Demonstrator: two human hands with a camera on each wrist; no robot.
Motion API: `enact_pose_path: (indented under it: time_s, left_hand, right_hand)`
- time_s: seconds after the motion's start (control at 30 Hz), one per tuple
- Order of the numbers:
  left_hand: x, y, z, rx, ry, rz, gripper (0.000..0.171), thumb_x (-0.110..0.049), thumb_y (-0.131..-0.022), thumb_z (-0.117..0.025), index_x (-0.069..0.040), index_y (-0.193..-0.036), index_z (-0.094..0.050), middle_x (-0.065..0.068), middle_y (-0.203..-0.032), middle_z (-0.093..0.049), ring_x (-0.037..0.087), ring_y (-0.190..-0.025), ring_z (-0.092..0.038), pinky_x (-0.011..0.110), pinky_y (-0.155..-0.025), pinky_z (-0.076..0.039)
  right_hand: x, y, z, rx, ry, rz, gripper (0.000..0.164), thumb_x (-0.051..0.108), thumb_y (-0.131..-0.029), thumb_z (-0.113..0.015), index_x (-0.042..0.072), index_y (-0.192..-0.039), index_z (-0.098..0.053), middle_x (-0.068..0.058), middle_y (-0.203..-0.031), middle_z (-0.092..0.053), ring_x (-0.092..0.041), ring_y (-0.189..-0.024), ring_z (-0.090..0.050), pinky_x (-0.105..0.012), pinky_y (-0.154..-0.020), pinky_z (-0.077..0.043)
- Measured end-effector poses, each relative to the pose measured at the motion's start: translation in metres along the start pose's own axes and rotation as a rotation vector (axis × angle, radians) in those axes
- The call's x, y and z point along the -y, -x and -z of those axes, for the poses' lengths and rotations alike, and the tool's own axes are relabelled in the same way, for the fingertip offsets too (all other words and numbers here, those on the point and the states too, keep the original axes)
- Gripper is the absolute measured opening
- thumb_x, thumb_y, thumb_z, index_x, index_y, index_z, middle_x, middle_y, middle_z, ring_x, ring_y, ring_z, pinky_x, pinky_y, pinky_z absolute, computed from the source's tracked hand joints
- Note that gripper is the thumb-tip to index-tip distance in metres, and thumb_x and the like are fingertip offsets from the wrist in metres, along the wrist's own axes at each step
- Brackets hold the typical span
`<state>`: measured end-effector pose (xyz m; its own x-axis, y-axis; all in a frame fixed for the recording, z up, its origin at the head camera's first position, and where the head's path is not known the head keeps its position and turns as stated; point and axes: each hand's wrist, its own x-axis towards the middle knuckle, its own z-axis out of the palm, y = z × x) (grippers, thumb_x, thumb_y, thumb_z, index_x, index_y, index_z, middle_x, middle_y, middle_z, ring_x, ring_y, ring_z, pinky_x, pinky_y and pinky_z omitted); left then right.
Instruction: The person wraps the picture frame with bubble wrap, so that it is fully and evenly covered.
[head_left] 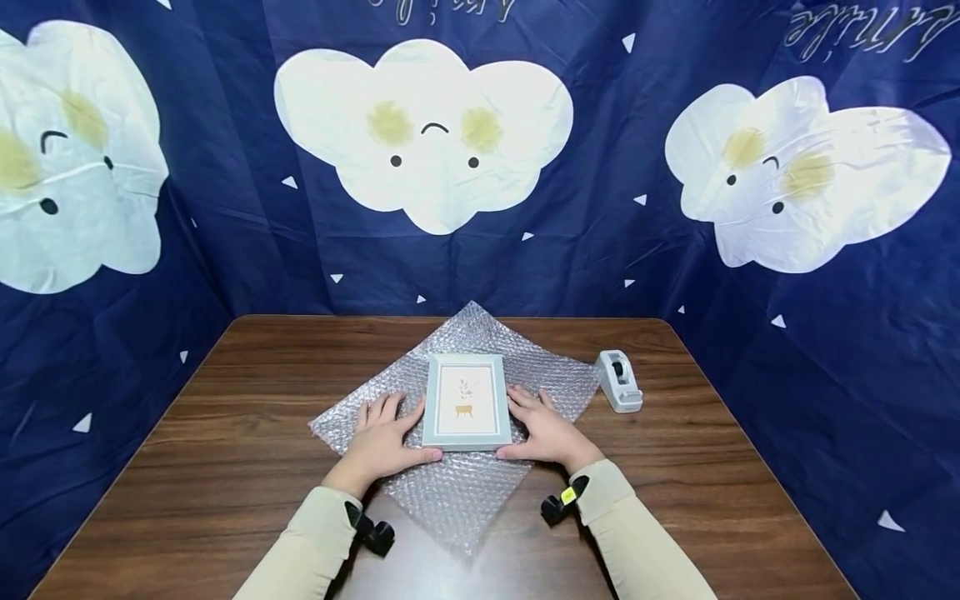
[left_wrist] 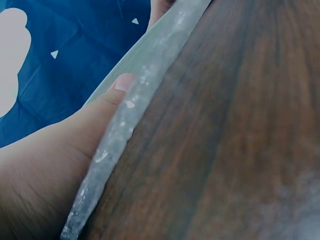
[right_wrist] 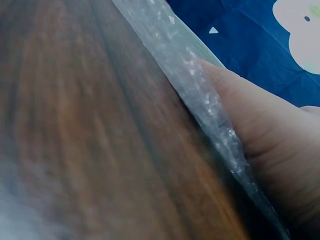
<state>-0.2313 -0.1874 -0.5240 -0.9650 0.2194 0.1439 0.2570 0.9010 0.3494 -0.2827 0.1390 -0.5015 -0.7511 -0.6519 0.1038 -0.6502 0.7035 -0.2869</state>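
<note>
A picture frame (head_left: 467,402) lies face up between the person's two hands, its left side by the left hand (head_left: 384,443) and its right side by the right hand (head_left: 547,429). Under it, bubble wrap (head_left: 465,500) is spread cornerwise on a brown wooden table (head_left: 240,417). A tape dispenser (head_left: 621,385) stands at the wrap's right corner. Dark blue cloth (head_left: 615,250) printed with white clouds (head_left: 450,179) hangs around the table. The left fingers are spread apart over the wrap, the thumb against the frame's near edge. The right fingers are also parted and extended, fingertips beside the frame's right edge, thumb at its near corner; neither hand is clenched round anything
</note>
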Motion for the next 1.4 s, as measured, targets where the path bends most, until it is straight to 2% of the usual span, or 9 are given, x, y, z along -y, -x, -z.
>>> enact_pose_path:
  time_s: [0.23,0.43,0.73,0.97,1.17,1.27,1.4]
  left_hand:
    - [0.002,0.001,-0.001,0.0,0.011,0.002,0.108,-0.088,-0.072,-0.059,-0.025,-0.157,-0.04,0.019,-0.159,-0.032,0.045,-0.148,-0.021,0.069,-0.116,-0.007]
    - [0.005,-0.001,-0.006,-0.004,-0.01,-0.005,0.109,-0.09,-0.072,-0.055,-0.026,-0.158,-0.037,0.019,-0.16,-0.031,0.044,-0.148,-0.02,0.068,-0.117,-0.006]
    - [0.007,0.0,-0.011,-0.017,-0.018,-0.022,0.108,-0.09,-0.074,-0.053,-0.024,-0.158,-0.039,0.019,-0.16,-0.031,0.045,-0.149,-0.019,0.069,-0.116,-0.007]
    - [0.006,0.0,-0.009,-0.027,-0.025,-0.022,0.106,-0.088,-0.075,-0.054,-0.022,-0.157,-0.041,0.02,-0.159,-0.032,0.046,-0.149,-0.019,0.07,-0.116,-0.007]
    - [0.005,0.0,-0.007,-0.006,-0.022,-0.015,0.106,-0.088,-0.076,-0.053,-0.022,-0.157,-0.04,0.021,-0.162,-0.03,0.044,-0.151,-0.016,0.069,-0.117,-0.005]
    - [0.004,0.001,-0.005,0.008,-0.013,-0.011,0.106,-0.088,-0.076,-0.053,-0.021,-0.158,-0.039,0.021,-0.164,-0.026,0.042,-0.153,-0.013,0.069,-0.117,-0.002]
    - [0.004,0.001,-0.004,0.028,-0.016,-0.005,0.107,-0.089,-0.076,-0.052,-0.021,-0.158,-0.037,0.02,-0.166,-0.022,0.04,-0.154,-0.011,0.069,-0.117,-0.001]
  right_hand:
    - [0.002,0.007,-0.006,-0.052,-0.005,-0.006,0.109,0.071,-0.08,-0.071,0.006,-0.159,-0.032,-0.013,-0.163,-0.032,-0.03,-0.152,-0.025,-0.059,-0.122,-0.008]
    - [0.009,0.019,-0.003,-0.054,-0.035,0.018,0.115,0.07,-0.082,-0.07,0.001,-0.16,-0.021,-0.017,-0.165,-0.024,-0.032,-0.153,-0.021,-0.056,-0.123,-0.009]
    - [0.016,0.037,-0.003,-0.072,0.002,0.261,0.116,0.072,-0.082,-0.067,-0.001,-0.16,-0.021,-0.015,-0.168,-0.018,-0.034,-0.154,-0.016,-0.059,-0.121,-0.013]
    - [0.031,0.045,-0.004,-0.067,-0.002,0.391,0.116,0.069,-0.078,-0.074,0.001,-0.159,-0.027,-0.012,-0.166,-0.026,-0.032,-0.153,-0.021,-0.057,-0.121,-0.017]
    - [0.037,0.045,-0.004,-0.117,0.043,0.485,0.094,0.056,-0.086,-0.075,0.005,-0.156,-0.038,-0.006,-0.161,-0.038,-0.028,-0.15,-0.031,-0.056,-0.119,-0.023]
    - [0.038,0.044,-0.004,-0.166,0.064,0.544,0.075,0.047,-0.09,-0.073,0.007,-0.15,-0.05,-0.003,-0.153,-0.05,-0.029,-0.146,-0.039,-0.058,-0.116,-0.028]
    - [0.039,0.043,-0.002,-0.203,0.048,0.633,0.045,0.035,-0.094,-0.073,0.013,-0.133,-0.068,0.004,-0.135,-0.066,-0.03,-0.14,-0.048,-0.06,-0.114,-0.032]
